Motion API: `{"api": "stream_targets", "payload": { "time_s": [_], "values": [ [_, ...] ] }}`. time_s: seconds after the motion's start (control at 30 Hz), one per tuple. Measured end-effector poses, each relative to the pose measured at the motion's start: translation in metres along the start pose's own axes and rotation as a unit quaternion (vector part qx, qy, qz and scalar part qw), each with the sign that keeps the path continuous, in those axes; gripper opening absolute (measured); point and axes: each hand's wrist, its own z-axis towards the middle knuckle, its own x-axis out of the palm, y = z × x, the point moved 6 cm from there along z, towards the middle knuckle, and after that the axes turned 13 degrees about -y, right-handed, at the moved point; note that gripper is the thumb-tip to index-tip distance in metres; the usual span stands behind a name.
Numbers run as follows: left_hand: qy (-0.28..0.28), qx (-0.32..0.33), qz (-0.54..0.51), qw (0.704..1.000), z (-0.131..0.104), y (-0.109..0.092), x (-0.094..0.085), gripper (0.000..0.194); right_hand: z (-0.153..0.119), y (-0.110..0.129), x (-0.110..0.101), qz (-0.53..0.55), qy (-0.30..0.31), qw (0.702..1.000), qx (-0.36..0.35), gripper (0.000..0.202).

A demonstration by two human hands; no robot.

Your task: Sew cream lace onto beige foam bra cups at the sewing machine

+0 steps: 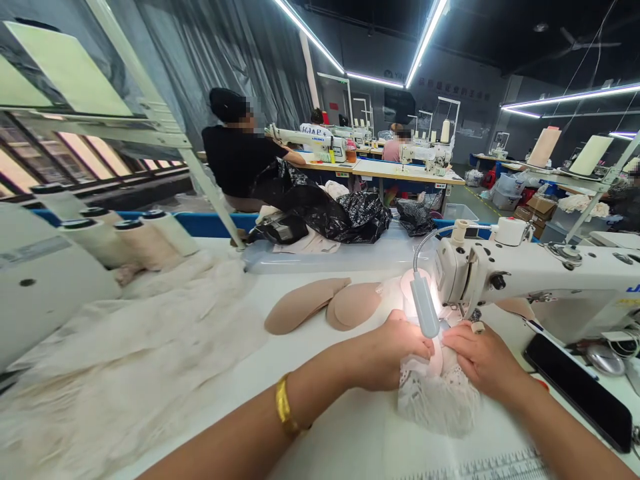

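At the sewing machine (pixel 540 270), the left hand (pixel 387 352) holds white lace fabric (pixel 440 403); the right hand (pixel 485 359) touches its right side, whether gripping I can't tell.

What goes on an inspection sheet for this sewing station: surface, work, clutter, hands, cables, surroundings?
Surface: white tabletop, ruler at near edge.
Job's things: lace-trimmed fabric at the sewing machine, under a lit gooseneck lamp; beige bra cups alongside.
Clutter: smartphone right; whitish fabric pile and thread cones left.
Hands: left hand and right hand both on the lace-trimmed fabric, close to the needle area.
Cables: thin cords hang from the ceiling.
Surroundings: co-worker in black top ahead; tube lights on.
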Motion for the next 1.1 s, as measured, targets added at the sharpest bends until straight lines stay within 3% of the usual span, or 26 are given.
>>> {"api": "stream_targets", "payload": {
  "time_s": [0.1,0.2,0.37,0.53,0.63,0.77,0.9,1.1],
  "values": [
    [-0.006,-0.017,-0.036,0.999,0.0,0.007,-0.001,0.027,0.0,0.003,-0.002,0.022,-0.006,1.0,-0.009,0.042],
    [-0.01,-0.01,-0.058,0.998,-0.002,0.006,-0.002,0.02,0.0,0.009,-0.005,0.06,-0.001,0.998,-0.037,0.04],
    [0.031,0.008,-0.02,0.999,-0.008,0.003,0.005,0.03,-0.002,0.011,-0.007,0.078,-0.003,0.996,-0.047,0.037],
    [0.032,-0.014,-0.006,0.999,-0.006,0.006,0.004,0.042,-0.004,0.002,-0.004,0.047,0.004,0.998,-0.029,0.038],
    [0.023,-0.026,0.004,0.999,-0.001,0.007,0.0,0.031,-0.008,-0.006,-0.002,0.029,0.013,1.0,0.0,0.04],
    [-0.002,-0.028,0.004,1.0,0.007,0.006,-0.005,0.007,-0.003,-0.01,-0.012,0.009,-0.038,0.999,0.024,0.032],
    [-0.009,-0.037,-0.005,0.999,0.009,0.007,-0.007,0.007,0.009,-0.006,-0.023,0.02,-0.079,0.996,0.036,0.028],
    [-0.011,-0.031,0.005,0.999,0.007,0.006,-0.004,0.011,0.007,-0.007,-0.022,0.017,-0.071,0.996,0.058,0.025]
  ]
}}
